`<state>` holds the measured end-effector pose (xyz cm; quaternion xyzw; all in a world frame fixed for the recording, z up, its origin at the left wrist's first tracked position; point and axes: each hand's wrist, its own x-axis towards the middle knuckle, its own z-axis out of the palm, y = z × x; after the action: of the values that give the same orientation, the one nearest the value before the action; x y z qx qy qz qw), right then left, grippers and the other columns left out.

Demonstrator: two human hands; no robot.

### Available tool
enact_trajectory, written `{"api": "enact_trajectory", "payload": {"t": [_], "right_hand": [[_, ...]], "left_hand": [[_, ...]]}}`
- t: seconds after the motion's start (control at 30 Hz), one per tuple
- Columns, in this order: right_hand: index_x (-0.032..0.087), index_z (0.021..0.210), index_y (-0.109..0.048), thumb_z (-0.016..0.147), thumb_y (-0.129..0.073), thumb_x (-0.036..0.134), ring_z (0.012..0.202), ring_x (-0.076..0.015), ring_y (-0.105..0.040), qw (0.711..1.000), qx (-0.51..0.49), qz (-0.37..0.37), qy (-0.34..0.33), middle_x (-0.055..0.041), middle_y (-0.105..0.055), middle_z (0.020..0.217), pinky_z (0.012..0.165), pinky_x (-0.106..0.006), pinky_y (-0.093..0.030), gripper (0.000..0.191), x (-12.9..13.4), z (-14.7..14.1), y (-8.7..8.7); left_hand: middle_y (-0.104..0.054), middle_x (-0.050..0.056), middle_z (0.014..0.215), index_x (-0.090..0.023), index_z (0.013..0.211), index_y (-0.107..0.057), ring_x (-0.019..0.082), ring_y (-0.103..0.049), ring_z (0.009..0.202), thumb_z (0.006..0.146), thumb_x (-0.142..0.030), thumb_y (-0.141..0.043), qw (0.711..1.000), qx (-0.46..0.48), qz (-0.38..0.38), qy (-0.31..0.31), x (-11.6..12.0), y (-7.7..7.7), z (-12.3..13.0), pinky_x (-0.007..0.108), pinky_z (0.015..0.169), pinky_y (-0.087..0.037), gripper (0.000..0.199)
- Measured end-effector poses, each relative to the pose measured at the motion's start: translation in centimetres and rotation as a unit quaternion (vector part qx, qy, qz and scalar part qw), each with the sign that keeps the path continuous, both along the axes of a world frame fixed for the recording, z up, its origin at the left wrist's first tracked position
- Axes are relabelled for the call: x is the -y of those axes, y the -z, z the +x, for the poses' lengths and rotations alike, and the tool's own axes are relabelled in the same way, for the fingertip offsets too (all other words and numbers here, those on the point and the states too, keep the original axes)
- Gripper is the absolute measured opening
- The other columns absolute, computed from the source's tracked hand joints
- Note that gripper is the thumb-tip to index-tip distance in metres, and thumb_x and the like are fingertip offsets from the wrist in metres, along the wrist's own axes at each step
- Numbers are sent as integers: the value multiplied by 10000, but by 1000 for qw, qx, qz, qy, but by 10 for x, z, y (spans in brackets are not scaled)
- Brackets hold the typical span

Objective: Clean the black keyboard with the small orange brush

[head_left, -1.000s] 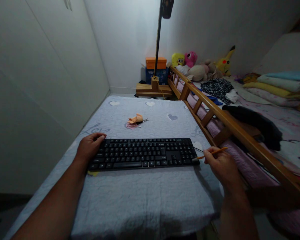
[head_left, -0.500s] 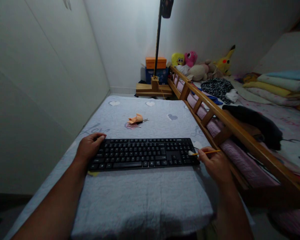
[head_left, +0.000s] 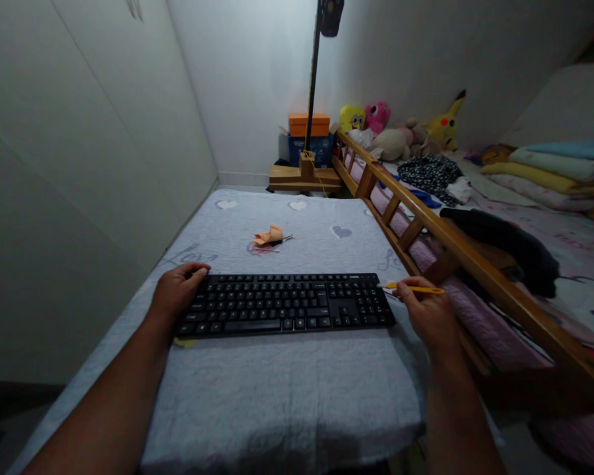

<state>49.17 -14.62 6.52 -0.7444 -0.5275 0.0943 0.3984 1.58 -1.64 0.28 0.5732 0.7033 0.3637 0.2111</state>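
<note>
Rn, R hand [head_left: 426,314] pinching yellow brush [head_left: 431,290]; L hand [head_left: 177,290] touching kbd [head_left: 287,305] L end (grip tightness: can't tell).

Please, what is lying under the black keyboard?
Under the black keyboard lies the pale blue quilted cover; a yellow patch shows at the keyboard's near left corner. The rest underneath is hidden.

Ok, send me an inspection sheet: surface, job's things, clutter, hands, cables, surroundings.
Surface: pale heart-print cover, lightly wrinkled.
Job's things: black keyboard lying flat; slim yellow tool, pale tip at the keyboard's right edge, contact unclear.
Clutter: peach-coloured item and thin sticks beyond the keyboard.
Hands: left hand on the keyboard's left end; right hand pinching the yellow tool.
Cables: thin dark line by the keyboard's right end, probably its cable; yellow cord at the stand.
Surroundings: wooden rail right, plush toys.
</note>
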Motion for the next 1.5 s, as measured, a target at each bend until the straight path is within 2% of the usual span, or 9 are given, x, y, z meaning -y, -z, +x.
{"api": "enact_trajectory", "payload": {"t": [0.13, 0.23, 0.4, 0.5, 0.7, 0.8, 1.17, 1.3, 1.5], "right_hand": [[218, 806, -664, 877, -530, 512, 812, -241, -715, 1000, -2, 25, -7, -71, -763, 824, 761, -332, -488, 331, -13, -4, 12], [225, 769, -657, 862, -514, 518, 799, -246, -714, 1000, 15, 7, -9, -70, -766, 800, 755, -335, -484, 339, -10, -1, 15], [242, 662, -632, 805, -511, 520, 652, -252, -678, 997, 34, -67, 19, -54, -710, 609, 665, -345, -456, 335, 10, 11, 6], [250, 637, -620, 781, -512, 517, 646, -262, -668, 995, 36, -76, 44, -52, -683, 567, 651, -351, -445, 321, 18, 15, 0], [230, 808, -654, 850, -520, 546, 791, -255, -712, 1000, -4, -23, 17, -71, -766, 783, 728, -339, -472, 346, 4, 6, 8], [225, 815, -651, 854, -514, 534, 818, -249, -713, 1000, -6, -16, -2, -74, -768, 824, 759, -338, -475, 340, 0, 3, 14], [240, 625, -586, 817, -487, 477, 607, -212, -642, 984, 34, -170, -49, -24, -669, 602, 597, -316, -429, 321, 40, 26, -7], [238, 697, -608, 850, -502, 476, 659, -218, -670, 989, 12, -140, -50, -29, -692, 648, 627, -312, -459, 303, 37, 21, -12], [227, 877, -644, 888, -518, 497, 752, -224, -707, 994, -36, -50, -90, -41, -739, 786, 731, -328, -509, 298, 7, -10, -7]], "left_hand": [[-781, 53, 922, -226, 840, -750, 283, -705, 928, 690, -473, -589, 1000, -9, 3, 2, 0, 0, 0, 353, 879, -544, 331], [-781, 52, 936, -213, 876, -760, 277, -704, 923, 710, -480, -576, 1000, -16, -3, 7, 1, -1, 0, 351, 887, -541, 364], [-782, 77, 1009, -170, 965, -769, 277, -694, 990, 730, -497, -568, 1000, -13, -20, 16, 3, -3, 1, 347, 923, -520, 450], [-783, 84, 1032, -168, 961, -769, 278, -696, 1003, 721, -489, -568, 1000, -6, -19, 18, 3, -3, 1, 354, 944, -515, 448], [-791, 81, 988, -180, 916, -766, 280, -701, 969, 703, -498, -573, 1000, -4, -12, 14, 2, -4, 1, 357, 908, -527, 429], [-792, 77, 990, -185, 906, -763, 281, -699, 974, 702, -489, -576, 1000, -7, -9, 18, 2, -4, 0, 365, 926, -522, 411], [-777, 85, 1012, -170, 936, -753, 290, -693, 994, 695, -504, -567, 999, 1, -32, 11, 3, -6, 2, 368, 941, -515, 452], [-773, 90, 1040, -172, 954, -756, 297, -683, 1029, 708, -511, -559, 999, -4, -27, 18, 2, -2, 0, 383, 984, -491, 463], [-777, 88, 1030, -176, 952, -758, 300, -690, 1017, 706, -510, -567, 1000, 3, -28, 10, 3, -4, 2, 378, 951, -510, 457]]}}
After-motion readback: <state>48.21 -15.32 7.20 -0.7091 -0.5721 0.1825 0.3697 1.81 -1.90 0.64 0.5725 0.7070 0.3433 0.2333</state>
